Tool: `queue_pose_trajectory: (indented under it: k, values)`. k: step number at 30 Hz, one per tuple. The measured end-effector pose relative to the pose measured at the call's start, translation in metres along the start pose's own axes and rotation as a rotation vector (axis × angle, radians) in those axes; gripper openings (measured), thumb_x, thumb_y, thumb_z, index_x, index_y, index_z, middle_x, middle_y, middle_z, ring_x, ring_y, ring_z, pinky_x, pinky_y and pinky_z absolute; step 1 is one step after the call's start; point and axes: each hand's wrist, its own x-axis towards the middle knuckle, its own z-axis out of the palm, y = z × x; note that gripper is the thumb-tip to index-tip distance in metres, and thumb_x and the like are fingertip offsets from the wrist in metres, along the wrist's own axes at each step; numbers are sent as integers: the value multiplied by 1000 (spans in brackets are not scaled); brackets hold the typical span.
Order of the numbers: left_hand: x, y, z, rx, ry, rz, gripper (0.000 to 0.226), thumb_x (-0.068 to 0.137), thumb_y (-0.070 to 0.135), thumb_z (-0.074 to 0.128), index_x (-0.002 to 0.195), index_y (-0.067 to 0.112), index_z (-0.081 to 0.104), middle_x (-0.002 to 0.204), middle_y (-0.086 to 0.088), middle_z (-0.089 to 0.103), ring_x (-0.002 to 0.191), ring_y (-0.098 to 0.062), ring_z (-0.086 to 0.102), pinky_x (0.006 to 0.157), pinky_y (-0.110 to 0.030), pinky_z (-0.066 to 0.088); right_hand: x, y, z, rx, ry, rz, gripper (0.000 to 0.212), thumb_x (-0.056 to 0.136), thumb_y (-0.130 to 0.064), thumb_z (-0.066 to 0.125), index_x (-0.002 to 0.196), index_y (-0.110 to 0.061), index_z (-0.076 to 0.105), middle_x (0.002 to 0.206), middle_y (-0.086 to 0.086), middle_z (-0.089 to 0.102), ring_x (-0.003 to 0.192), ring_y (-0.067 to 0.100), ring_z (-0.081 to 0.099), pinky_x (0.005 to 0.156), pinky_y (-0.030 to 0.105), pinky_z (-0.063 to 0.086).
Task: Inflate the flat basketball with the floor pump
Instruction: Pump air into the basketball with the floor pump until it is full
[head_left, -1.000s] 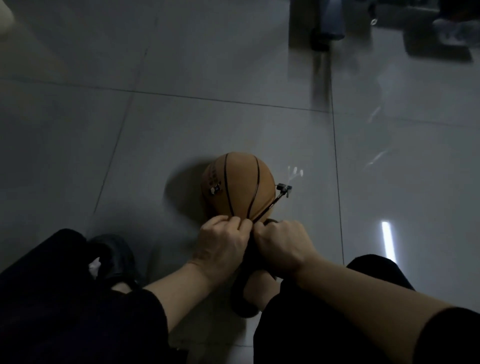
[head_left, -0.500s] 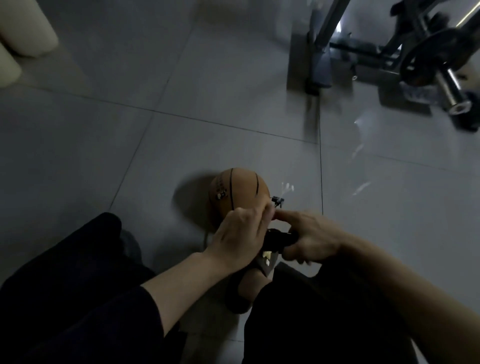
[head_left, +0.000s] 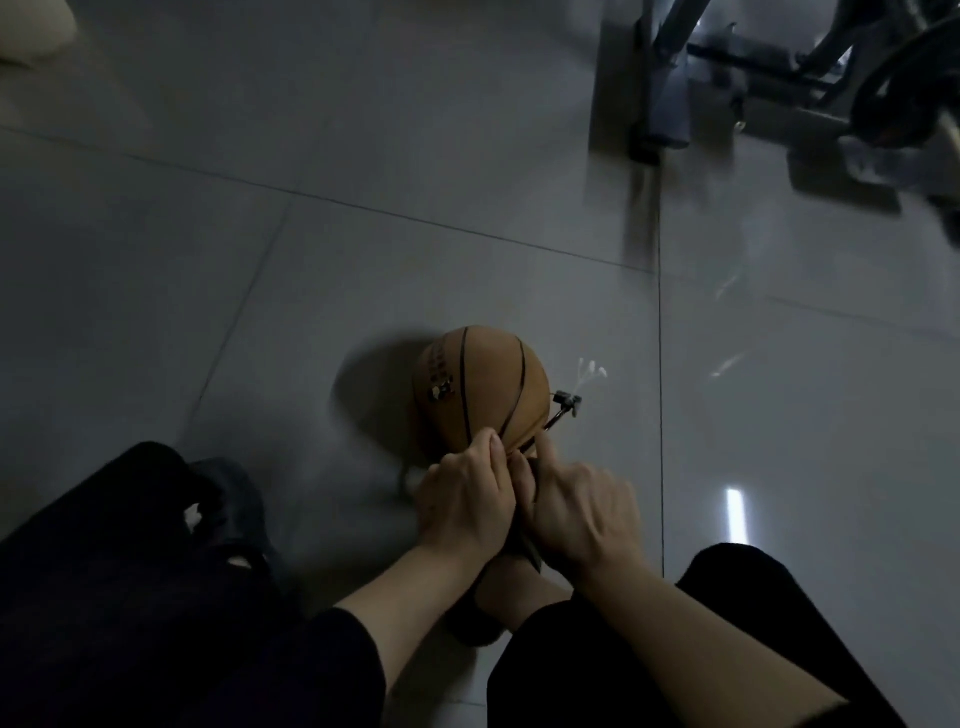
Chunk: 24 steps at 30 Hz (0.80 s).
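An orange basketball with black seams lies on the grey tiled floor, just beyond my hands. A thin black hose ends in a small connector at the ball's right side. My left hand and my right hand sit side by side, curled over the black pump handle, which shows only as a dark strip between them. My right forefinger stretches out toward the hose. The pump's body is hidden under my hands.
My foot in a dark slipper is planted right below my hands, and my other shoe is at the left. Dark gym equipment stands at the far right. A pale cushion shows in the top left corner.
Half a second ago both hands were higher and slightly apart on the handle; now they are together and low again, close to the ball. The ball has stayed in place.
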Motion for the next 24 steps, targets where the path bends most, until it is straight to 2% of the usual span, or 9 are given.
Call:
queue_pose_trajectory:
  k: [4, 6, 8, 12, 13, 15, 18, 22, 24]
  values:
    - [6, -16, 13, -36, -17, -38, 31, 89, 36, 19, 73, 21, 41, 60, 5, 51, 63, -25, 60, 54, -30, 36, 11, -3, 16, 0, -45, -14, 82, 84, -55, -13, 149, -20, 23, 73, 2, 63, 44, 12, 27, 43, 29, 15]
    - [8, -21, 16, -31, -20, -63, 31, 94, 32, 23, 71, 21, 41, 59, 4, 52, 60, -25, 60, 53, -32, 41, 14, -4, 18, 8, -58, -14, 71, 93, -53, -4, 149, -18, 23, 81, 4, 66, 50, 17, 44, 47, 29, 21]
    - [8, -16, 11, -11, -48, -82, 30, 98, 29, 25, 73, 20, 40, 63, -1, 55, 64, -27, 60, 55, -34, 41, 13, -7, 10, 55, -72, 37, 62, 99, -50, 10, 149, -17, 22, 90, 9, 68, 69, 25, 60, 55, 31, 28]
    - [-3, 3, -17, 39, -23, 37, 21, 99, 29, 30, 86, 20, 43, 64, 1, 59, 66, -24, 64, 51, -27, 30, -4, -10, -16, 95, -30, 22, 67, 97, -56, 14, 149, -14, 15, 69, 2, 60, 49, 15, 43, 47, 30, 28]
    - [-6, 10, -27, 22, 8, 78, 19, 99, 31, 34, 87, 19, 45, 63, 2, 60, 62, -22, 64, 47, -25, 30, -9, -9, -27, 127, -10, 29, 66, 95, -59, 13, 143, -14, 22, 62, 0, 54, 45, 14, 41, 45, 30, 29]
    - [-6, 28, -47, -20, 123, 175, 27, 96, 38, 37, 83, 18, 49, 56, 3, 59, 52, -17, 62, 42, -18, 28, -15, -5, -51, 148, 105, 13, 63, 90, -63, 7, 112, -17, 44, 52, 0, 47, 41, 14, 43, 43, 29, 33]
    - [-11, 50, -63, -68, 254, 248, 43, 93, 50, 32, 65, 21, 46, 48, 0, 55, 44, -18, 55, 44, -21, 31, -25, -3, -77, 168, 278, -8, 64, 92, -64, 4, 69, -19, 44, 42, -4, 35, 32, 10, 30, 37, 24, 24]
    - [-18, 40, -44, -48, 266, 229, 37, 94, 38, 33, 59, 25, 41, 43, 0, 52, 37, -18, 50, 41, -19, 17, -28, -6, -59, 136, 227, 66, 54, 94, -60, 7, 59, -24, 27, 42, -7, 22, 32, 8, 18, 40, 22, 11]
    - [-14, 26, -23, -56, 240, 173, 39, 93, 33, 32, 59, 20, 48, 45, -1, 55, 39, -22, 53, 42, -19, 24, -23, -7, -39, 72, 159, 90, 54, 89, -61, -1, 61, -24, 25, 46, -7, 27, 36, 10, 23, 41, 24, 12]
